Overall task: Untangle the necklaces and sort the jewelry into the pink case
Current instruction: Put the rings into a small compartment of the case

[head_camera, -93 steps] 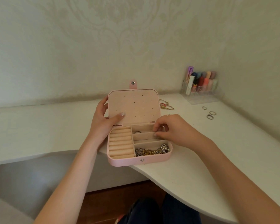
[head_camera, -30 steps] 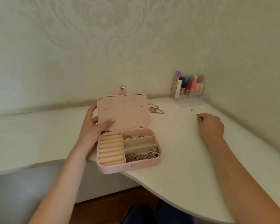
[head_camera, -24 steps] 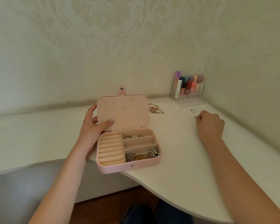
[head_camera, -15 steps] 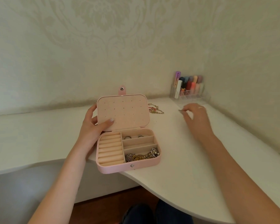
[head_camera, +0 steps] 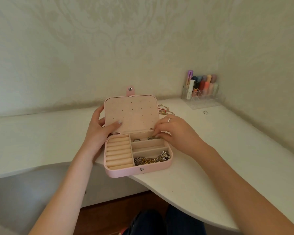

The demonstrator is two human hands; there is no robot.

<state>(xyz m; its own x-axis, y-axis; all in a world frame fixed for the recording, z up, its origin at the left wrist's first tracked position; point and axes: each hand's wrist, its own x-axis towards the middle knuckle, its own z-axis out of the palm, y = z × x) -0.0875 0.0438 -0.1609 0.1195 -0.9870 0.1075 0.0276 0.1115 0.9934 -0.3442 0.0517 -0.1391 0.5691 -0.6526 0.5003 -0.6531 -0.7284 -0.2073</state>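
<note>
White curved desk (head_camera: 202, 167) is sitting in a corner of pale damask-papered walls. 1 pink case (head_camera: 137, 170) is lying open at the desk edge. Left hand (head_camera: 98, 134) is gripping its lid, thumb on the inside. Right hand (head_camera: 175, 131) is reaching into the rear compartment, fingers (head_camera: 157, 133) curled over 2 rings (head_camera: 136, 140); grasp: cannot tell. 1 chain tangle (head_camera: 151, 159) is filling the front compartment. 1 ring (head_camera: 205, 112) and 1 necklace (head_camera: 165, 110) are lying on the desk. 1 clear organizer (head_camera: 202, 97) is standing in the corner.

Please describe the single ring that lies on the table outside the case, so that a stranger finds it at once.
Start at the clear organizer in the table's far right corner. Just in front of it, a thin ring lies alone on the white table, unlike the rings inside the pink case.
</note>
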